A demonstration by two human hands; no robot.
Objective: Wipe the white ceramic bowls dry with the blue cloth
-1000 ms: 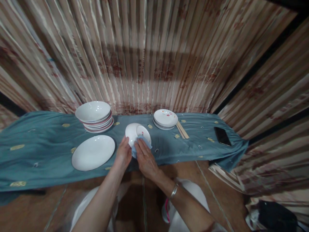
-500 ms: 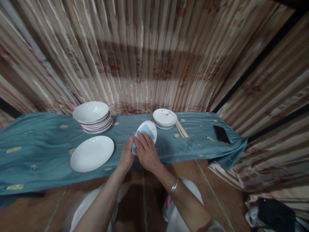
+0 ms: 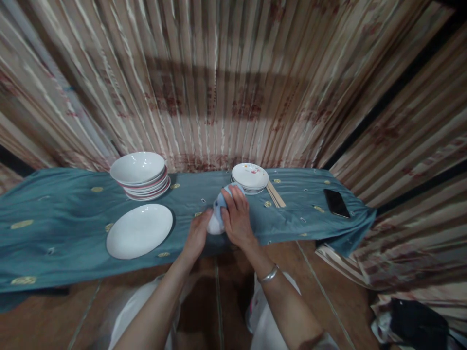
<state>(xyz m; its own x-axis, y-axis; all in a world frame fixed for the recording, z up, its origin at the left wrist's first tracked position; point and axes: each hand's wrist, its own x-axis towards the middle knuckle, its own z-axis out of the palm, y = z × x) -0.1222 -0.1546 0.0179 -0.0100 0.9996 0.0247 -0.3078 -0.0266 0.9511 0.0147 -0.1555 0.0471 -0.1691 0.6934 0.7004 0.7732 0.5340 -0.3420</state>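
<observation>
A small white plate (image 3: pixel 216 224) is held up over the near part of the table, tilted. My left hand (image 3: pixel 199 232) grips its left edge, thumb on top. My right hand (image 3: pixel 237 216) is closed around a light blue cloth (image 3: pixel 223 199) and presses it on the plate's far right edge. Hand and cloth hide most of the plate. Just beyond stands a stack of small plates (image 3: pixel 250 176), the top one with a floral print. Beside that stack lie wooden chopsticks (image 3: pixel 275 194).
On the left stands a stack of white bowls (image 3: pixel 137 170) with red rims, a large oval plate (image 3: pixel 140 232) in front of it. A black phone (image 3: pixel 336 202) lies at the right on the blue-green tablecloth (image 3: pixel 197 187). Pleated curtains (image 3: pixel 219 87) hang behind the table.
My right hand and the cloth have moved from the middle of the small plate to its far right edge. The plate has turned and tilted; my left hand has shifted slightly right.
</observation>
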